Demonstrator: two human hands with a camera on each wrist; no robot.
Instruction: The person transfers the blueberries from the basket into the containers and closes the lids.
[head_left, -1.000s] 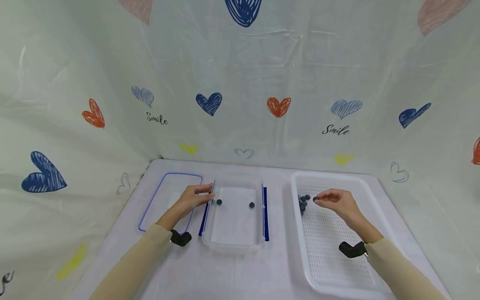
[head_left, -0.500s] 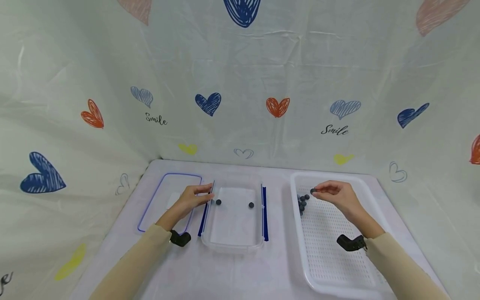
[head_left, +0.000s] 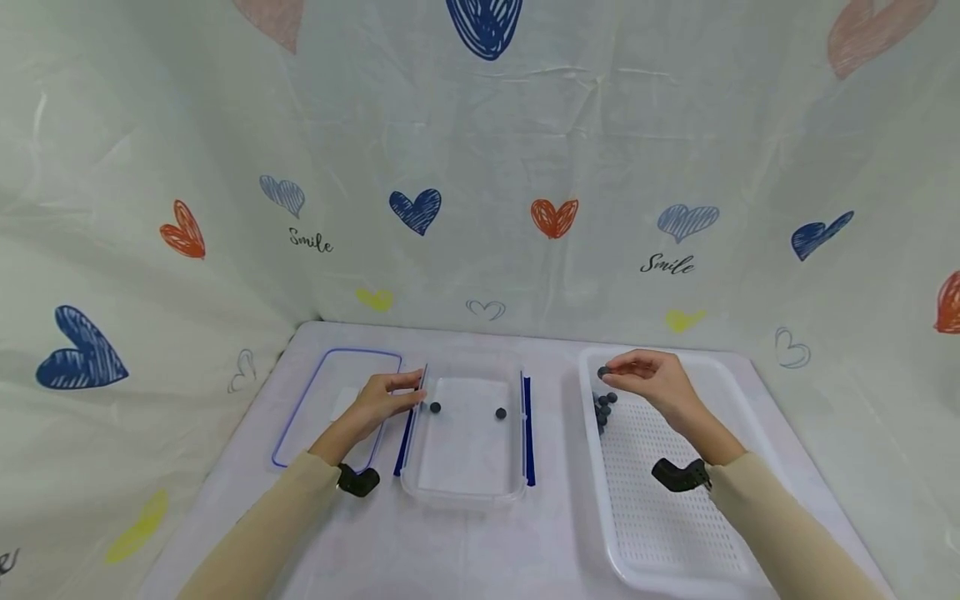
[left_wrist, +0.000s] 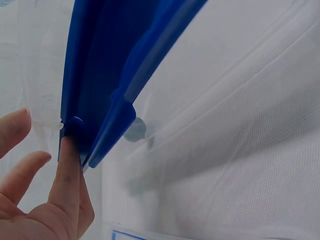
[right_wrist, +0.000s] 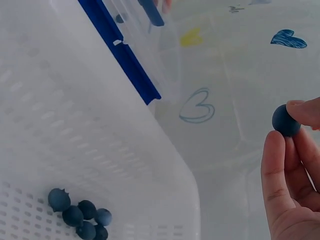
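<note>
"Smile" (head_left: 311, 241) in two places on the heart-patterned backdrop (head_left: 480, 133)

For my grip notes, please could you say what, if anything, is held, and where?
Right hand: a berry, pinched by opposite sides. Left hand: touches the flap of the box; grip unclear.

Backdrop: off-white, glossy sheet (head_left: 480, 125) printed with hearts, creased at upper centre; spans far side, continues along left. Far side: 2 pale-blue hatched hearts (head_left: 687, 222), black cursive "Smile" lettering (head_left: 667, 264) below each; between them, 1 dark-blue scribbled heart (head_left: 416, 211) at left, 1 red-orange scribbled heart (head_left: 555, 218) at right. Lower: 2 solid yellow hearts (head_left: 685, 321). Table: white surface (head_left: 558, 542), rounded far corners, far edge near sheet.
</note>
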